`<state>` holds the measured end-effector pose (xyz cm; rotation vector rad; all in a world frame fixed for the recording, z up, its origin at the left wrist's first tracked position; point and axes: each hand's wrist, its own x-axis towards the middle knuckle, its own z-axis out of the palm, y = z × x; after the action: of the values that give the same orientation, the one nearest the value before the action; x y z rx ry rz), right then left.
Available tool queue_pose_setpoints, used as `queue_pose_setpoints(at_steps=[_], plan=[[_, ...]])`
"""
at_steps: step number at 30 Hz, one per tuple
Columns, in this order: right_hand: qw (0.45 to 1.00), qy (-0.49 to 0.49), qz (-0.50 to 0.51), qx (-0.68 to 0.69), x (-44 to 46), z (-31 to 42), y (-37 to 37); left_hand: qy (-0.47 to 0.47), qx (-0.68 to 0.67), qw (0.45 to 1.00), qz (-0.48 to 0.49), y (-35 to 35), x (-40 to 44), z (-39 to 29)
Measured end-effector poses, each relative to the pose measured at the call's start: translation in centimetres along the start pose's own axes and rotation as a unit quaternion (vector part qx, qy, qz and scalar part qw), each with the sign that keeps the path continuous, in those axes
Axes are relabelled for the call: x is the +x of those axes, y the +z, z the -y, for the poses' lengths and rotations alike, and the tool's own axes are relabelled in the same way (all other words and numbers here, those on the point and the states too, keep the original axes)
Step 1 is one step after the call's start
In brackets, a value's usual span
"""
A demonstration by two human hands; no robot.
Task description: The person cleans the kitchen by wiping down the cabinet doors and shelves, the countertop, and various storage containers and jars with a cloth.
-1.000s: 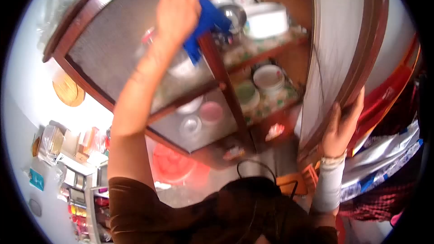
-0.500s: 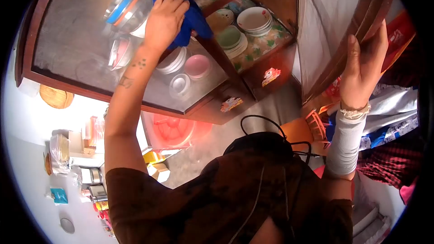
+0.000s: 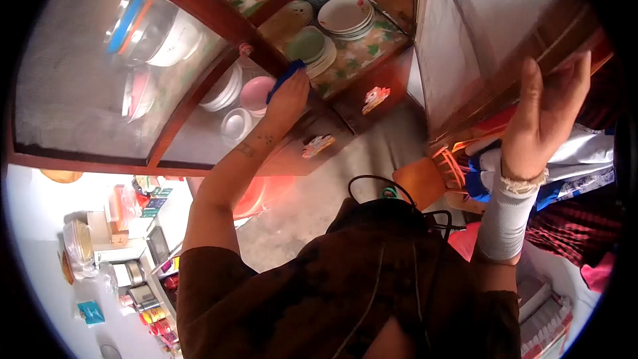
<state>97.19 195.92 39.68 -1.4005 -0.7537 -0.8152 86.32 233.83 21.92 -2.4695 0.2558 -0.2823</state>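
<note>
My left hand [image 3: 290, 98] is closed on a blue cloth [image 3: 287, 80], pressed against the dark wooden frame of a cabinet [image 3: 262, 46] beside its glass pane. Behind the glass, near that hand, are a pink bowl [image 3: 256, 95], a small white bowl [image 3: 236, 125] and white stacked dishes [image 3: 222, 90]. On the right, my right hand [image 3: 539, 119] is raised next to the edge of the open cabinet door [image 3: 485, 33]. Its thumb and fingers stretch apart; whether the palm touches the door cannot be made out.
Stacked plates [image 3: 345, 13] and a green bowl [image 3: 306, 45] sit on the leaf-patterned shelf. An orange stool [image 3: 420, 183] stands below the door. Cluttered shelving [image 3: 136, 272] lies to the left. A black cable [image 3: 385, 176] loops near my body.
My left hand has moved down and to the right along the cabinet frame with the blue cloth. The right hand remains beside the door, its thumb and fingers spread.
</note>
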Motion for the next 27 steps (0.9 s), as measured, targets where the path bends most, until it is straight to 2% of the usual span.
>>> queue_pose_setpoints(at_steps=[2, 3, 5, 6, 8, 12, 14, 15, 17, 20, 21, 22, 24, 26, 27], plan=[[1.000, 0.017, 0.014, -0.010, 0.1, -0.2, -0.6, -0.022, -0.010, 0.997, 0.071, 2.1, 0.0, -1.7], [1.000, 0.014, 0.019, -0.012, 0.2, -0.1, -0.5, -0.024, -0.014, 0.997, 0.069, 3.1, 0.2, -2.6], [0.999, 0.002, 0.005, -0.040, 0.4, 0.0, -0.4, 0.018, 0.054, 0.986, 0.158, 4.7, 0.9, -4.2], [0.998, -0.011, 0.016, -0.056, 0.4, -0.1, -0.7, 0.018, 0.051, 0.986, 0.155, 5.3, 1.2, -4.7], [0.998, -0.009, 0.017, -0.055, 0.5, -0.4, -1.0, 0.079, 0.055, 0.955, 0.281, 6.3, 2.0, -5.8], [1.000, 0.009, 0.021, -0.007, 0.6, -0.5, -1.5, 0.117, 0.046, 0.964, 0.233, 11.5, 1.5, -8.4], [1.000, 0.008, 0.025, -0.013, 0.7, -0.3, -1.6, 0.098, 0.090, 0.939, 0.317, 12.9, 2.7, -9.4], [0.999, 0.016, 0.029, -0.016, 0.6, -0.3, -1.5, 0.095, 0.089, 0.940, 0.316, 12.2, 3.3, -9.5], [0.999, 0.013, 0.033, -0.005, 0.5, -0.3, -1.5, 0.082, 0.054, 0.920, 0.381, 8.8, 4.7, -9.7], [0.999, 0.002, 0.047, 0.017, 0.3, -0.3, -1.1, 0.080, -0.020, 0.921, 0.381, 5.4, 4.6, -11.6], [0.998, -0.009, 0.056, 0.026, 0.2, -0.3, -0.9, 0.069, -0.023, 0.936, 0.344, 5.9, 3.9, -13.5], [0.998, -0.007, 0.059, 0.033, 0.1, -0.1, -0.6, 0.058, -0.025, 0.949, 0.308, 7.5, 2.5, -16.2], [0.997, -0.002, 0.048, 0.060, -0.2, 0.3, 0.1, -0.038, -0.034, 0.965, 0.257, 13.5, -1.6, -23.2], [0.995, -0.025, 0.065, 0.072, -0.1, 0.2, 0.6, 0.067, -0.033, 0.934, 0.350, -1.7, -1.6, -22.1], [0.993, -0.038, 0.067, 0.087, -0.1, 0.1, 0.9, 0.082, -0.091, 0.910, 0.396, -2.5, -2.8, -23.7]])
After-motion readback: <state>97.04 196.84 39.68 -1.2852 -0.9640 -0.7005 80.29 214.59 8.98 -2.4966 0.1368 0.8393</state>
